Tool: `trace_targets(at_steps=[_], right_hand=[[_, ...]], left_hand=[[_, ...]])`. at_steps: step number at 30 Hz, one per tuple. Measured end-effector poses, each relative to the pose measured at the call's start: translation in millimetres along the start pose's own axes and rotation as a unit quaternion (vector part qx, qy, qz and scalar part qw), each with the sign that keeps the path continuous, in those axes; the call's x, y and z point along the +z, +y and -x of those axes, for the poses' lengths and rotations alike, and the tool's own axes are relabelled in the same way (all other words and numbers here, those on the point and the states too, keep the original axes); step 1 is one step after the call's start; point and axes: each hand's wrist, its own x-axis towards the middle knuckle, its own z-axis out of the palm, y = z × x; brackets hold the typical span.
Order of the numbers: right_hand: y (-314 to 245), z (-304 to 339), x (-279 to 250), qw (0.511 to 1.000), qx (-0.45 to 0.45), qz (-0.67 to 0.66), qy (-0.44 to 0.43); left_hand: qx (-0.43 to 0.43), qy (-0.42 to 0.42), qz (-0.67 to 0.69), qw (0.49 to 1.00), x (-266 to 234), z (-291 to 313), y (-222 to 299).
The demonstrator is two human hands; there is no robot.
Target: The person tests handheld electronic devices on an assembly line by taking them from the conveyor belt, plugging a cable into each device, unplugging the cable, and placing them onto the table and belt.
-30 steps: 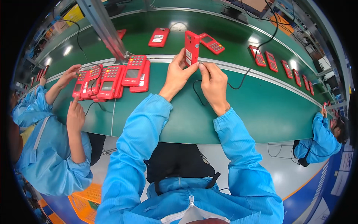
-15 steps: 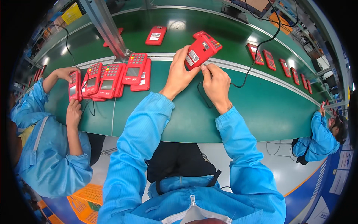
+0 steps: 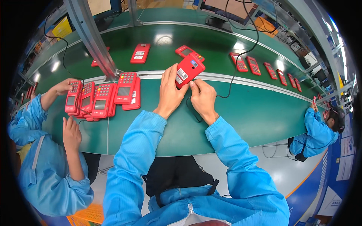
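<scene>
My left hand [image 3: 168,94] is closed around a red handheld card payment terminal [image 3: 191,69], held tilted above the bench with its labelled back showing. At the terminal's lower edge, my right hand [image 3: 204,98] is pinched together. A black cable [image 3: 226,93] runs into that hand and loops out below it; the cable's tip is hidden by the fingers. Just behind lies another red terminal [image 3: 192,53], keypad up, partly covered by the held one. To the left of my hands several red terminals [image 3: 101,103] are stacked, overlapping, with screens and keypads up.
A co-worker's hands [image 3: 71,133] are by the stack at left. A metal post [image 3: 90,39] rises from the rail. More terminals [image 3: 254,66] lie on the far green surface, one face down [image 3: 140,53]. Monitors [image 3: 226,9] stand beyond. Another person [image 3: 318,122] sits at far right.
The view has shifted, so the bench sits lower and further left. The held terminal has turned to show more of its back. The co-worker's nearer hand has come off a terminal.
</scene>
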Motion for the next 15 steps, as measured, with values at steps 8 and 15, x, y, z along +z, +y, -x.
trace_targets(at_steps=[8,15], right_hand=[[-6,2,-3,1.0,0.0,0.005,0.003],[0,3,0,0.997,-0.031,0.047,-0.059]], left_hand=[[-0.02,0.003,-0.015,1.0,-5,-3,13],[-0.048,0.014,0.007,0.999,0,-3,6]])
